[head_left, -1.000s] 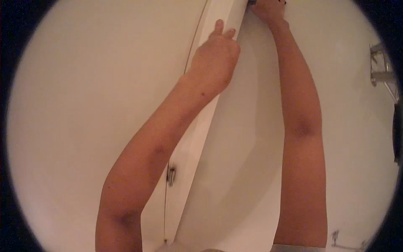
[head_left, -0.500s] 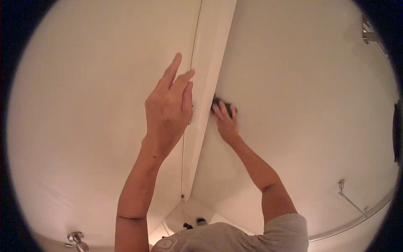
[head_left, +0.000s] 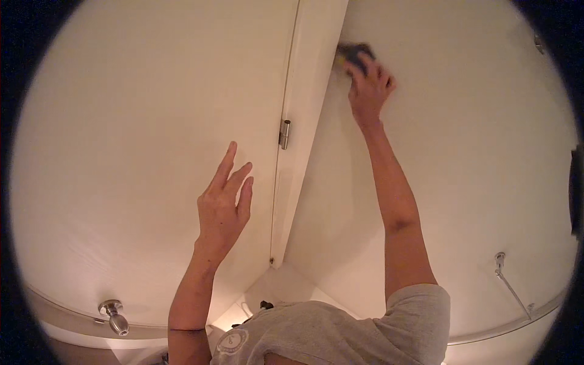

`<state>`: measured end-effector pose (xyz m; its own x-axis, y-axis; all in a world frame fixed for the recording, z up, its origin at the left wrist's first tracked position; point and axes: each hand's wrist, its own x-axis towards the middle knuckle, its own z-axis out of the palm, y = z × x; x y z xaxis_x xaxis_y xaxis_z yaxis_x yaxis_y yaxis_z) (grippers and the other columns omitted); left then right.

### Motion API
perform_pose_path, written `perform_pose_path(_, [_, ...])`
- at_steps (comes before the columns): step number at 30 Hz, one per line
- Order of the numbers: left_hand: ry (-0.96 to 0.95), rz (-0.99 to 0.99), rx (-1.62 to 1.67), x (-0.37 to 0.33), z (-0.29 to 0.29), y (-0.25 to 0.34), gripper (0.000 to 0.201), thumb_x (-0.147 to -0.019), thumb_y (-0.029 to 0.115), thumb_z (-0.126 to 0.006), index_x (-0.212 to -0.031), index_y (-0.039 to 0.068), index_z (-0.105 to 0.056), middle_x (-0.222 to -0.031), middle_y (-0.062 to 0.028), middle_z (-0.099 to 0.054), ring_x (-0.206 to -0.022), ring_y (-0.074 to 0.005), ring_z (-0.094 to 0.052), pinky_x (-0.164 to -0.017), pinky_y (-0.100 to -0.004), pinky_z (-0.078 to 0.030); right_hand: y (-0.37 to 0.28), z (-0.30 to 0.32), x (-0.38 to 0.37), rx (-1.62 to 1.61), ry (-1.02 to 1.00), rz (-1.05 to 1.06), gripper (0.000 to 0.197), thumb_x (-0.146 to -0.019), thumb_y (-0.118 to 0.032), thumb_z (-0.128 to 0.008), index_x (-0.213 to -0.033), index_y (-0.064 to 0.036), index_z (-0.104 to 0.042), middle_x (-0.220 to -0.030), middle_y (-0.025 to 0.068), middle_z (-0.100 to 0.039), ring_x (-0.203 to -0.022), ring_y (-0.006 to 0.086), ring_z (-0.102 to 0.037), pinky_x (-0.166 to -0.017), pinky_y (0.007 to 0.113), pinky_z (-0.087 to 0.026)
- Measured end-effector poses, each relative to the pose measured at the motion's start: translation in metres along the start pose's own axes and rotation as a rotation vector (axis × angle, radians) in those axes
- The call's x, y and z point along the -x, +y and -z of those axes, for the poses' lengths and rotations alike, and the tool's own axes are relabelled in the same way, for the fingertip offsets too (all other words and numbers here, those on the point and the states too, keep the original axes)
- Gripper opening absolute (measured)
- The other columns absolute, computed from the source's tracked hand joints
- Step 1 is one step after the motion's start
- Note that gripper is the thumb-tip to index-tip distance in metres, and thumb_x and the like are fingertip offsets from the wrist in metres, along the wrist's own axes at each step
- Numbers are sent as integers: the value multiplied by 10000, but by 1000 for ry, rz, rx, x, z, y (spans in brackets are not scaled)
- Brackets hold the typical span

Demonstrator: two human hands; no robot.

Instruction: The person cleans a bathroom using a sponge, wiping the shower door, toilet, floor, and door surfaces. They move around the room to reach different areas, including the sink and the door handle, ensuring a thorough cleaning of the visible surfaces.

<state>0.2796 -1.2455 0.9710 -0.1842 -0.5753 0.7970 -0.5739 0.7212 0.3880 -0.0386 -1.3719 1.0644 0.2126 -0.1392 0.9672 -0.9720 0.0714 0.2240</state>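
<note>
1. Over there, the right hand's fingers (head_left: 367,66) curl round a dark, blurred object (head_left: 363,50) at the wall (head_left: 474,152), right beside the white frame (head_left: 316,73).
2. The left hand (head_left: 220,210) grasps nothing, fingers loosely spread before the pale door (head_left: 152,121).
3. Beyond stand a metal hinge (head_left: 285,135) and, lower left, a door handle (head_left: 115,319).

At one o'clock, the dark block (head_left: 361,49) is blurred and partly hidden by the right grip (head_left: 368,91). A black object (head_left: 575,190) at three o'clock is cut off.
</note>
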Motion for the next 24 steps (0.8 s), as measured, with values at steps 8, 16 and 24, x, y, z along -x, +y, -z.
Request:
perform_pose_path(8, [-2,76,31,10,-18,3,203,-836,79,-606,-1033,37,-634,-1333,-119,-467,-1047,-282,-594,-795,-343,-522,-71,-53,-6,-965,251,-564,509,-935,-308,-471,-1315,15,-370,-1264,217,-436,-1186,335,-393,-1015,394,-275])
perform_pose_path(16, [-75,55,82,14,-52,3,199,-832,80,-607,-1021,31,-639,-1334,-129,-463,-977,-280,-626,-789,-349,-525,-135,-68,291,-1009,-184,-1090,348,-970,-252,-397,-1175,27,-425,-1063,110,-482,-949,192,-458,-856,304,-374])
perform_pose_path(24, [-111,73,79,29,-51,2,198,-832,85,-612,-1022,36,-642,-1322,-121,-478,-953,-256,-637,-750,-319,-539,-159,-38,184,-1356,58,-1324,324,-946,-244,-488,-1179,-34,-408,-1054,64,-481,-929,170,-454,-813,306,-390])
